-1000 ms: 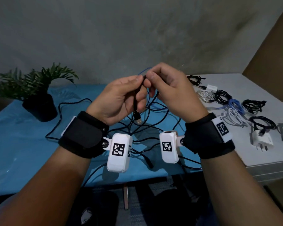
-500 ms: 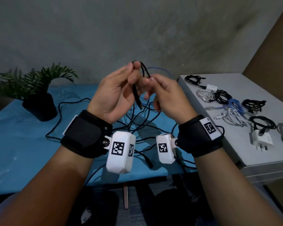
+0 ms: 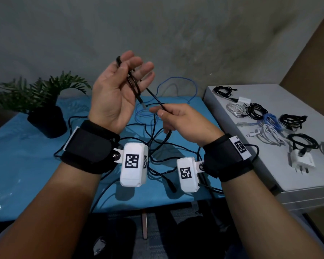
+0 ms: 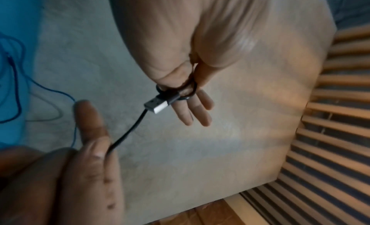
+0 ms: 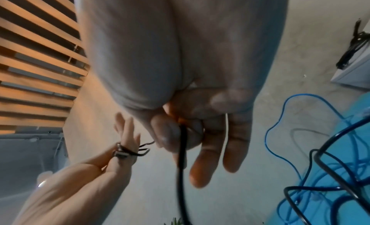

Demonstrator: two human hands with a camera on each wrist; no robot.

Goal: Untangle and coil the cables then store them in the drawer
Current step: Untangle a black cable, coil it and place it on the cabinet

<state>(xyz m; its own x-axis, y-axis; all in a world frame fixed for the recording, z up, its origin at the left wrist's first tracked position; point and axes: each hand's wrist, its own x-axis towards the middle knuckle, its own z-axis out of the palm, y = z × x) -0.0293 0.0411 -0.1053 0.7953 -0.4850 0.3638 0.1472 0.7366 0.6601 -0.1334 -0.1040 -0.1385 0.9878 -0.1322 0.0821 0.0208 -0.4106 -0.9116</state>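
A: Head view: left hand raised, palm toward the camera, small loops of the black cable wound round its fingers, which stand mostly straight and spread. Right hand lower, thumb and forefinger pinching the same cable's run.

B: Left wrist view adds the plug: a silver USB connector lies across the loop at the thumb, which presses the loop against the forefinger. Head view hides that.

A: Right wrist view shows the pinch close up, cable hanging straight down from the fingertips; middle and ring fingers loose.

B: Around: blue cloth surface, smooth, carrying a tangle of thin black leads and a blue cable arching up. Potted plant far left.

A: Grey cabinet top to the right, matte, with coiled bundles, black, white, blue, and a white plug adapter.

B: Wrist cameras block part of the tangle.
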